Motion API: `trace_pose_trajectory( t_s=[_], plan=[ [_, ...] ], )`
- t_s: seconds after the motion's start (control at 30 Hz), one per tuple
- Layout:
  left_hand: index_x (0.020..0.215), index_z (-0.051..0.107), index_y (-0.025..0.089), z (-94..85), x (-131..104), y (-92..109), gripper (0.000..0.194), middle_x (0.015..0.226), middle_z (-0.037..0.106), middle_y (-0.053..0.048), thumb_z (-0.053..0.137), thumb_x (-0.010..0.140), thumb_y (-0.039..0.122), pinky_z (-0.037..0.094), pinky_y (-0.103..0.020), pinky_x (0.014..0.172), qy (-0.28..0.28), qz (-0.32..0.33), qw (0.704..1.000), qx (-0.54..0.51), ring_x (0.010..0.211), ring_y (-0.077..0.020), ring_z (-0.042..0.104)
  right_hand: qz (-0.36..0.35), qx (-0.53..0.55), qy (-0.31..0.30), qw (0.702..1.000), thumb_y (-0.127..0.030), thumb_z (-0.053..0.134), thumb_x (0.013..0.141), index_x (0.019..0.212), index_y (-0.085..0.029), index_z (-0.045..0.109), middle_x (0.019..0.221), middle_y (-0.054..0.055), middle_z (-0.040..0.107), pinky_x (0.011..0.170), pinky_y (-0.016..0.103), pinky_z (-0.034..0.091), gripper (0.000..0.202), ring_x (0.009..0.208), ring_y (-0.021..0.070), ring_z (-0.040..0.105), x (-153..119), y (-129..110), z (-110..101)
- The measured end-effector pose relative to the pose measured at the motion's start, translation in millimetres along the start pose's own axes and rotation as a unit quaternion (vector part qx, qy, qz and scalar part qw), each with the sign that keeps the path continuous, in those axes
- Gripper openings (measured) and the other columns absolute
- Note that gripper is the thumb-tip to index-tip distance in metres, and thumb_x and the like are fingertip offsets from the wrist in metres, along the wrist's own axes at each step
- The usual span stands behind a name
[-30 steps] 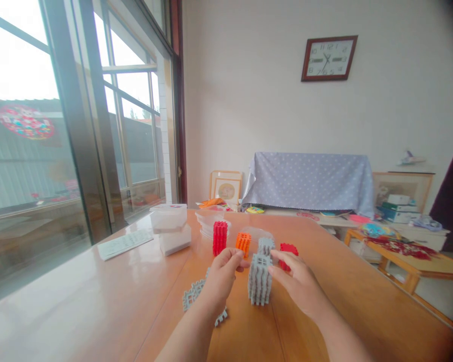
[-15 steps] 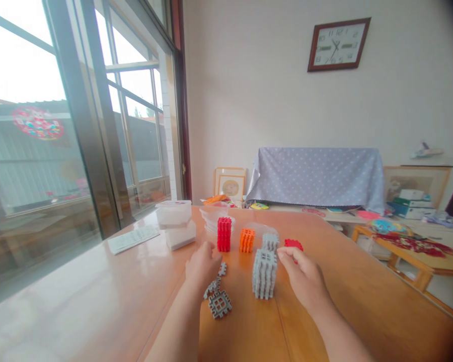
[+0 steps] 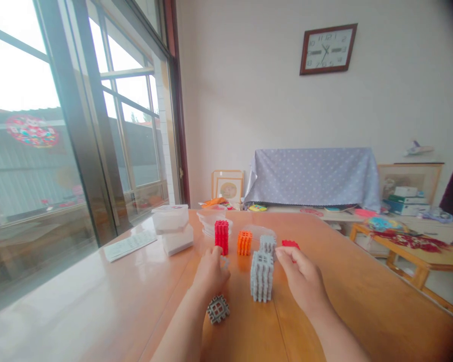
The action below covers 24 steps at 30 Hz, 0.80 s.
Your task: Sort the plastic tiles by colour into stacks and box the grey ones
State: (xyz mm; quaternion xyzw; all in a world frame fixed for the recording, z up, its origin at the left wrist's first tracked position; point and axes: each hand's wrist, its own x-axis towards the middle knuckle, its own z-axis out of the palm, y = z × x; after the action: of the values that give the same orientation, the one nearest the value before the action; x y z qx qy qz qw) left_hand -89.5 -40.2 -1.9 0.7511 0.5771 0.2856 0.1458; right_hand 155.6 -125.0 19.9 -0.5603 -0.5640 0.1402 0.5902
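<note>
My left hand (image 3: 211, 273) is curled round a small grey interlocking piece (image 3: 225, 261), most of which it hides. Close to my left wrist lies a dark grey square notched piece (image 3: 218, 308), flat on the table. A tall light grey stack of such notched pieces (image 3: 261, 278) stands between my hands, with a shorter grey stack (image 3: 268, 245) just behind it. My right hand (image 3: 301, 274) is closed beside the grey stacks, thumb and fingertips together; whatever may be between them is hidden. Red pieces (image 3: 290, 244) show partly behind my right fingers.
Behind the hands stand a red stack (image 3: 221, 236) and an orange stack (image 3: 244, 243). Clear plastic containers (image 3: 213, 221) are at the back of the wooden table (image 3: 309, 231). Two whitish boxes (image 3: 177, 240) sit at left, beside a printed sheet (image 3: 130, 246).
My left hand has moved right and closed over the loose grey pieces, hiding most of them. My right hand stays by the grey stacks. The view has shifted slightly.
</note>
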Motion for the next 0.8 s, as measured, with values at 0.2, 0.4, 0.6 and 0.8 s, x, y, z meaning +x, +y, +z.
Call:
trace_pose_trajectory(
  t_s=[0.2,0.4,0.6,0.8],
  plan=[
    [0.139,0.043,0.022,-16.7,-22,42,0.057,0.133,0.056,-0.014,0.055,0.085,0.014,0.043,-0.040,0.106,0.155,0.218,0.951,-0.156,0.123,-0.0263,0.055,-0.011,0.028,0.009,0.999,-0.057,0.056,0.093,0.100,-0.023,0.071,0.098,0.006,0.075,0.079,0.033,0.052,0.038,0.091,0.0246,0.067,-4,-12,-3],
    [0.149,0.039,0.026,-8.6,-57,77,0.068,0.149,0.049,-0.015,0.058,0.086,0.010,0.040,-0.049,0.113,0.120,0.323,0.907,-0.240,0.139,-0.0311,0.045,-0.034,0.081,-0.103,0.991,-0.055,0.054,0.095,0.087,-0.022,0.068,0.077,0.001,0.066,0.062,0.027,0.044,0.036,0.070,0.0176,0.058,-12,-35,-10],
    [0.150,0.040,0.027,-3.6,-65,85,0.067,0.152,0.046,-0.014,0.062,0.087,0.016,0.035,-0.049,0.117,0.124,0.275,0.899,-0.318,0.141,-0.0317,0.043,0.020,0.136,-0.121,0.983,-0.055,0.060,0.093,0.082,-0.021,0.064,0.065,-0.002,0.057,0.059,0.025,0.041,0.036,0.060,0.0140,0.049,-13,-37,-9],
    [0.112,0.058,0.022,-2.8,-61,95,0.026,0.101,0.067,-0.008,0.066,0.092,0.037,0.049,-0.036,0.090,-0.004,0.115,0.830,-0.546,0.095,-0.0221,0.063,0.087,0.269,-0.137,0.949,-0.054,0.063,0.092,0.086,-0.020,0.063,0.081,0.004,0.069,0.052,0.022,0.037,0.034,0.062,0.0132,0.056,-17,-39,-2]
  ],
)
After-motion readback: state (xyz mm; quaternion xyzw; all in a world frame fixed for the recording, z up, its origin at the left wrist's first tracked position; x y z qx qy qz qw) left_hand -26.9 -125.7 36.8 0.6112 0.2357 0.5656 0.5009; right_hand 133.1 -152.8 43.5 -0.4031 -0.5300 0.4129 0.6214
